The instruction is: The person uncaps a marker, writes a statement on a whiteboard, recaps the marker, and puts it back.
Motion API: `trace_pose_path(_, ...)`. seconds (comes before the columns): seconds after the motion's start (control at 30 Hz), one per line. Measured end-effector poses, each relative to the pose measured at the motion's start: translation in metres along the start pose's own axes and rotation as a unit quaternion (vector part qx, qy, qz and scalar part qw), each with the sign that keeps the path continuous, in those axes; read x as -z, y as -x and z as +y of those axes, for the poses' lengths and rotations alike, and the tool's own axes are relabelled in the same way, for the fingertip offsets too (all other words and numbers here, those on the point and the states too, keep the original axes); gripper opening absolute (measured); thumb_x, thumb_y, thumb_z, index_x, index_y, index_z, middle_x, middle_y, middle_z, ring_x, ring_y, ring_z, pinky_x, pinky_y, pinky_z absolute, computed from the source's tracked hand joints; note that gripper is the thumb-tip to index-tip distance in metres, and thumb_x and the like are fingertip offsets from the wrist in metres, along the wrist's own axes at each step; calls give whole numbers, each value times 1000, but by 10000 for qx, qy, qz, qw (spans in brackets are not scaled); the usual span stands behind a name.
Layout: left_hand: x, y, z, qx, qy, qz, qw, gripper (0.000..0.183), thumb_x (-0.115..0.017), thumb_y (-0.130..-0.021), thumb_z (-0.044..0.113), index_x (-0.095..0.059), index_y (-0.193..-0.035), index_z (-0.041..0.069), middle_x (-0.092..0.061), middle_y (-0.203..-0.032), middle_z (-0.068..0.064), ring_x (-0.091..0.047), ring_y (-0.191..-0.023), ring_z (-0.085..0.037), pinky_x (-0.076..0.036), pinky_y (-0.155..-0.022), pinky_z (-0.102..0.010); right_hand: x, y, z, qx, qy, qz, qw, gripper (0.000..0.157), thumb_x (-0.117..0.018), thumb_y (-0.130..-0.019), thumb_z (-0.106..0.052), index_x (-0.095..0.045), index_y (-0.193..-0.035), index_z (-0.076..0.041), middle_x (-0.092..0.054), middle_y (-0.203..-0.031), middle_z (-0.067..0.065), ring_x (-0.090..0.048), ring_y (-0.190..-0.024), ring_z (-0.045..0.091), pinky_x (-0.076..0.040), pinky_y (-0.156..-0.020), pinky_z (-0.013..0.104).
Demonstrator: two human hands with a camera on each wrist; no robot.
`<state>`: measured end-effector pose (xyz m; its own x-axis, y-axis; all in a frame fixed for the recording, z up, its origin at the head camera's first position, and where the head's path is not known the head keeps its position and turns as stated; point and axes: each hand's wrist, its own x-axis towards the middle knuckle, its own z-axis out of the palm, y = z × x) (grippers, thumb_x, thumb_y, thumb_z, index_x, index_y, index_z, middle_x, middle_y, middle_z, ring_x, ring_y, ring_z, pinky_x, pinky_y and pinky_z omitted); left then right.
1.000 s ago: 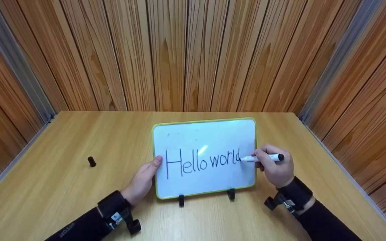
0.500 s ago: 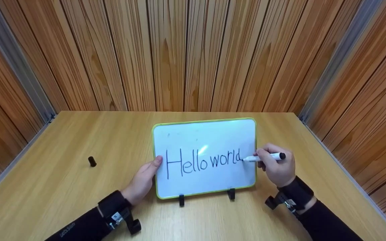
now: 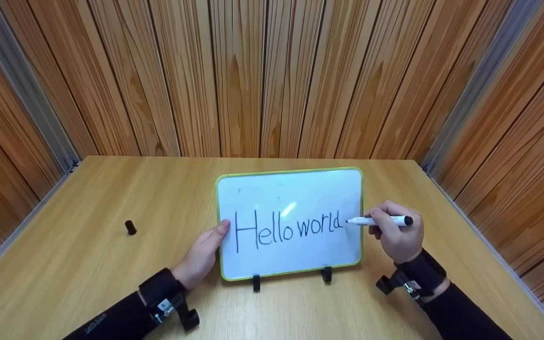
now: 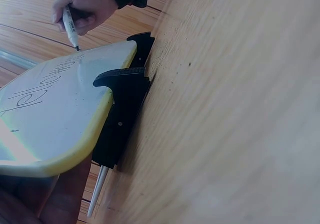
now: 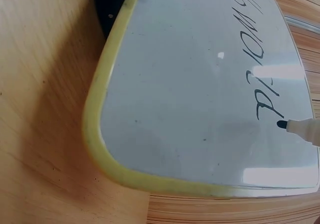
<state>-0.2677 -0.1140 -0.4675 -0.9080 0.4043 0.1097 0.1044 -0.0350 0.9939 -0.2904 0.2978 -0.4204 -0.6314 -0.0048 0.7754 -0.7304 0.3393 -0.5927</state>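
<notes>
A small whiteboard [image 3: 291,255] with a yellow-green rim leans back on a stand with black feet [image 3: 256,283]. "Hello world" is written across it in black. My left hand [image 3: 201,257] grips the board's left edge, thumb on the front and fingers behind. Between the fingers and thumb of my right hand [image 3: 399,233] is a white marker [image 3: 378,221], uncapped, its black end pointing right. In the right wrist view the marker's dark tip [image 5: 282,124] is beside the "d"; whether it touches the board I cannot tell.
A black marker cap [image 3: 131,227] lies on the wooden table [image 3: 83,264], left of the board. Wood-patterned panels [image 3: 239,80] enclose the table at the back and sides. A white rod [image 4: 97,191] extends behind the stand in the left wrist view.
My right hand has moved slightly right with the marker, and its tip now sits a little right of the "d". The left hand keeps its grip on the whiteboard.
</notes>
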Motion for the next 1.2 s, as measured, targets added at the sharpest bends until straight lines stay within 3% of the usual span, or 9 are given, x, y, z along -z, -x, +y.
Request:
trace_pose_path(0.67,-2,-1,0,79,203,152,9996,66,-31,-124,46,-59,-151,-7,-77,-134,-18,-70,-128,-21,-50,-111,-30,-1,-7,-1,421,-463,345,9974,21,-59,-98,15,-73,-83,10,-71,-72,16,-64,-58,10,-54,-55,19)
trace_pose_path(1.2,-2,-1,0,53,170,101,9998,67,-30,-124,47,-55,-157,-6,-75,-139,-18,-70,-131,-23,-49,-112,-30,-1,-5,1,252,-230,214,9992,20,-61,-100,14,-76,-88,7,-71,-74,17,-65,-60,10,-56,-59,19)
